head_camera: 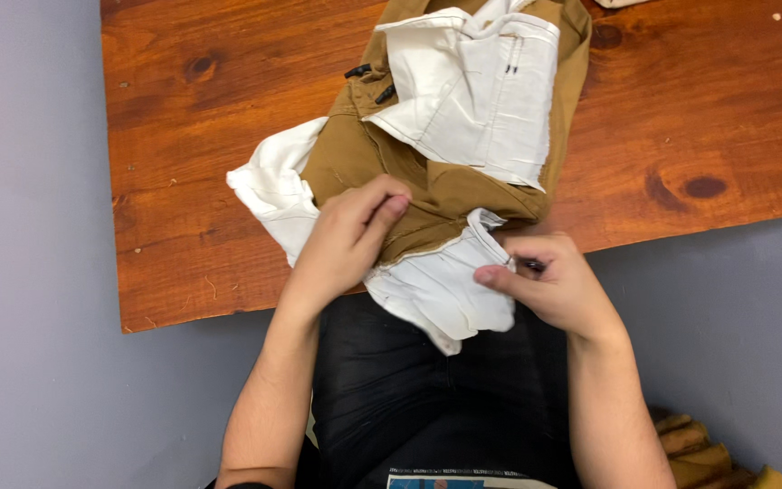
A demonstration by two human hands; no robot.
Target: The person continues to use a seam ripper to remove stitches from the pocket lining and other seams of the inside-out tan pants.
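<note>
Knotty reddish-brown wooden table [183, 136] up top, tan inside-out trousers with white pocket linings [445, 186] heaped at its near edge. Left hand [341, 244] arches over, fingers pinched together on tan cloth. Right hand [554, 285] curled, fingers clamping a white lining and a small dark tool [530, 265].

Likely a small sewing workroom: a knotty reddish-brown wooden table [183, 136] on plain grey floor [29, 272], tan folded garments [694, 448] piled beside.
</note>
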